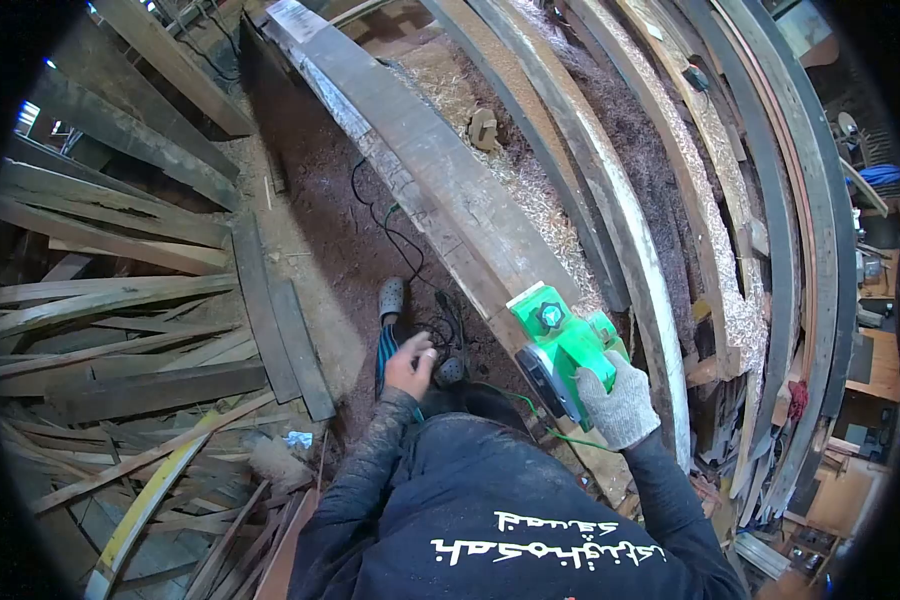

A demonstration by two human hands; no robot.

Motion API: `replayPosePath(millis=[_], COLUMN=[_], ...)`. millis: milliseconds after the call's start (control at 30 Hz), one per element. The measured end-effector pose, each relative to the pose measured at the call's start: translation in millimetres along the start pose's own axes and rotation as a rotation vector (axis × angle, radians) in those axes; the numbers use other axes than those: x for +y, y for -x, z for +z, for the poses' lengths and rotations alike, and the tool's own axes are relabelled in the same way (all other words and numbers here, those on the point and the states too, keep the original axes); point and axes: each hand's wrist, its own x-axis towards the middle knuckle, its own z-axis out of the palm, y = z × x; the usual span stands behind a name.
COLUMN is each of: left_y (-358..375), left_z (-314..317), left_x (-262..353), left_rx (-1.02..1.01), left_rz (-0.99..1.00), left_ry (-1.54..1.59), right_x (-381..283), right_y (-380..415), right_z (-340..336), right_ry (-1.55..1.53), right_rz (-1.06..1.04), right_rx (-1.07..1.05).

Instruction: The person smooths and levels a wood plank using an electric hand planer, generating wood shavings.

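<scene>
My right hand (pixel 618 405), in a pale knitted work glove, is closed round the rear handle of a green electric planer (pixel 560 335). The planer sits on the near end of a long thick timber beam (pixel 430 170), its black adjusting knob facing up. A green cord (pixel 575 441) trails from the planer beside my body. My left hand (pixel 410 367) is bare and hangs in the air left of the beam, above my leg. Its fingers are loosely bent and apart, with nothing visible in them.
Curved planks (pixel 660 310) lie to the right, with wood shavings (pixel 715 190) among them. Many loose boards (pixel 120 290) are stacked on the left. A dark cable (pixel 400 235) runs over the dirt floor near my grey clogs (pixel 391 297). A small wooden block (pixel 483 129) lies past the beam.
</scene>
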Motion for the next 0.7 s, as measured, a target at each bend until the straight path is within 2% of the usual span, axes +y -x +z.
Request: replayPosePath(millis=[100, 200, 233, 333, 367, 433, 567, 633, 700], left_y=[-9, -30, -37, -50, -52, -52, -56, -54, -59], left_z=[8, 18, 23, 36, 45, 63, 78, 87, 90], left_x=[37, 59, 62, 91, 87, 75, 97, 96, 106], left_rx=[-0.309, -0.514, -0.587, -0.862, -0.864, -0.988, -1.156, -1.190, -1.248], left_rz=[0.067, 0.280, 0.335, 0.065, 0.062, 0.237, 0.140, 0.251, 0.250], left_ry=[-0.040, -0.210, -0.161, -0.261, -0.255, -0.189, -0.114, -0.167, -0.082], right_x=[-12, -34, -39, -50, -55, -71, -95, -103, -110], right_y=[-26, -52, -60, -88, -97, -116, -149, -163, -177], right_z=[10, 17, 20, 29, 32, 35, 44, 50, 54], right_ry=[0.029, 0.012, 0.019, 0.035, 0.038, 0.039, 0.011, 0.028, 0.030], right_rz=[0.002, 0.009, 0.010, -0.002, -0.016, -0.002, -0.002, -0.037, -0.044], right_rx=[0.022, 0.020, 0.025, 0.037, 0.046, 0.023, 0.020, 0.047, 0.036])
